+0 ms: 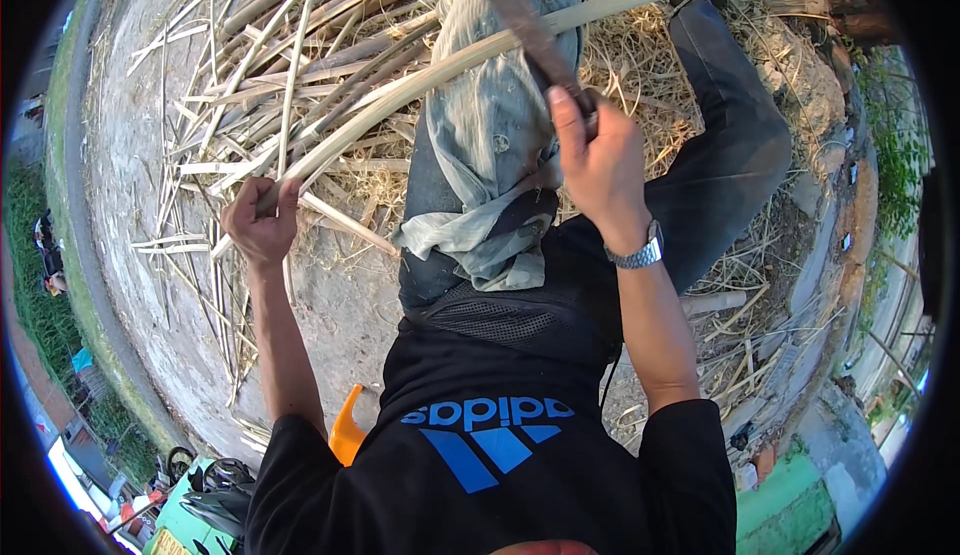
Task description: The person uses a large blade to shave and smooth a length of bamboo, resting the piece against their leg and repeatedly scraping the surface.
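Two hands are clamping two things. Left hand [263, 220]: thumb and fingers are wrapping the near end of a long pale strip [460, 62]. Right hand [605, 160]: fingers are curling tight round the grip of a dark blade [522, 15], the grip mostly hiding in the fist. Blade is crossing in front of the strip; whether its edge is touching, I cannot tell. Strip is passing over the pale cloth [490, 135] that is draping the left leg [422, 180].

Risk, as I'm judging it: uneven grain could be making the blade skip toward the leg, thin cloth offering little guard; a weak left hold could be letting the strip twist.

Long axis is running lower left to upper right, bowing gently; far end is pointing right and away, past the right leg [735, 120].

Outward: split sticks [330, 55] are heaping up at left, shavings [630, 65] littering between the legs.
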Action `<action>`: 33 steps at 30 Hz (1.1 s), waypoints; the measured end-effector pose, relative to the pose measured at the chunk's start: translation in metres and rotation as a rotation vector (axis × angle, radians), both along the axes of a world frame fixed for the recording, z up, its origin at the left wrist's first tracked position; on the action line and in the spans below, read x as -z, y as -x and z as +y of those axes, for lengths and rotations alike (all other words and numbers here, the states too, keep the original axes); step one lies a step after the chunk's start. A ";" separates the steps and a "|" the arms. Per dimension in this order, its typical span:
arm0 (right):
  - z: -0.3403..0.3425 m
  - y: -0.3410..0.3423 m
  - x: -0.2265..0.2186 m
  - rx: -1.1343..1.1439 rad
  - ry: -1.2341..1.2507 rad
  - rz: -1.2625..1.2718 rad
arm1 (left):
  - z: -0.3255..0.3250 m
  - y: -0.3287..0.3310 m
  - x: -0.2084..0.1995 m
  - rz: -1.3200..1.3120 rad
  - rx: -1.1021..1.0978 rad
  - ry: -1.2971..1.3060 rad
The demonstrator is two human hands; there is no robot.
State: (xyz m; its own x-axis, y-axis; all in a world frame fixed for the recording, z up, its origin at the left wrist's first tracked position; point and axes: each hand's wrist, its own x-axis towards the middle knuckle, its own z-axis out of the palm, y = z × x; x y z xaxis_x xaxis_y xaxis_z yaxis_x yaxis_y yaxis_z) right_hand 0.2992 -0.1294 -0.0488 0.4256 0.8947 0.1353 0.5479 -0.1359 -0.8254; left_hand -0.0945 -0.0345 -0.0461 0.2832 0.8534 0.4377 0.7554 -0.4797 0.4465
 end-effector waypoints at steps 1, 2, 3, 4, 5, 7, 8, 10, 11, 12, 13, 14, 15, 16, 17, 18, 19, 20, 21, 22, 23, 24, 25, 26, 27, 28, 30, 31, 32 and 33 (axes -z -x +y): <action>-0.002 0.008 -0.011 -0.040 0.075 0.005 | -0.002 0.010 -0.002 0.019 -0.013 0.024; 0.000 0.005 -0.013 -0.040 0.076 0.007 | -0.002 0.020 -0.005 0.036 -0.023 0.047; 0.002 -0.001 -0.014 0.010 0.045 -0.023 | -0.004 0.030 -0.006 0.009 -0.009 0.055; 0.005 -0.009 -0.014 0.057 0.014 -0.051 | -0.005 0.040 -0.011 0.040 -0.022 0.055; 0.009 -0.019 -0.014 0.125 -0.009 -0.041 | -0.005 0.044 -0.013 0.047 -0.021 0.054; 0.011 -0.022 -0.015 0.168 0.024 -0.041 | -0.002 0.043 -0.015 0.053 -0.024 0.056; 0.011 -0.017 -0.013 0.161 0.014 -0.067 | -0.001 0.036 -0.016 0.084 -0.013 0.007; 0.002 0.004 -0.014 0.043 -0.025 -0.065 | -0.001 0.032 -0.016 0.114 0.000 -0.041; 0.000 0.008 -0.018 -0.027 0.073 0.024 | -0.002 0.033 -0.016 0.081 -0.002 -0.031; 0.001 0.004 -0.021 -0.024 0.073 0.022 | -0.003 0.033 -0.016 0.047 -0.003 -0.021; 0.002 -0.004 -0.025 -0.028 0.081 -0.035 | -0.005 0.034 -0.016 0.045 -0.004 -0.022; 0.004 -0.013 -0.028 -0.032 0.090 -0.092 | -0.008 0.034 -0.015 0.054 -0.012 0.003; 0.007 -0.024 -0.028 0.034 0.094 -0.053 | -0.009 0.035 -0.015 0.063 -0.021 0.027; 0.010 -0.034 -0.028 0.125 0.075 -0.069 | -0.008 0.034 -0.013 0.061 -0.023 0.026; 0.010 -0.038 -0.023 0.144 0.060 -0.108 | -0.005 0.032 -0.010 0.073 -0.015 -0.007; 0.007 -0.038 -0.017 0.164 0.044 -0.147 | -0.004 0.031 -0.009 0.085 -0.007 -0.040; 0.002 -0.032 -0.013 0.112 0.056 -0.125 | -0.005 0.029 -0.007 0.082 -0.008 -0.043; -0.005 -0.021 -0.014 0.066 0.069 -0.103 | -0.003 0.027 -0.007 0.064 -0.015 -0.037; -0.009 -0.012 -0.019 0.003 0.105 -0.021 | -0.002 0.025 -0.006 0.047 -0.021 -0.031; -0.014 -0.008 -0.019 -0.061 0.123 -0.039 | -0.002 0.026 -0.007 0.034 -0.029 -0.023; -0.013 -0.010 -0.022 -0.070 0.116 -0.051 | -0.003 0.028 -0.009 0.065 -0.019 -0.018; -0.012 -0.016 -0.027 -0.080 0.110 -0.063 | -0.002 0.029 -0.009 0.067 -0.016 -0.020; -0.008 -0.024 -0.029 -0.024 0.105 -0.057 | -0.003 0.030 -0.009 0.064 -0.026 -0.004; -0.007 -0.035 -0.029 0.032 0.107 -0.052 | -0.005 0.030 -0.010 0.061 -0.035 0.016; -0.004 -0.043 -0.026 0.118 0.125 -0.042 | -0.007 0.029 -0.010 0.059 -0.044 0.038; -0.008 -0.040 -0.021 0.119 0.127 -0.046 | -0.006 0.027 -0.008 0.055 -0.044 0.040; -0.014 -0.026 -0.006 0.077 0.043 -0.094 | 0.000 0.018 -0.007 0.060 -0.019 -0.010; -0.018 -0.011 -0.010 0.026 0.034 0.023 | -0.002 0.015 -0.007 0.039 -0.030 0.020; -0.023 -0.006 -0.009 -0.035 0.090 -0.003 | -0.004 0.016 -0.005 0.040 -0.026 0.021; -0.023 -0.009 -0.012 -0.038 0.102 -0.032 | -0.006 0.018 -0.001 0.061 -0.019 0.053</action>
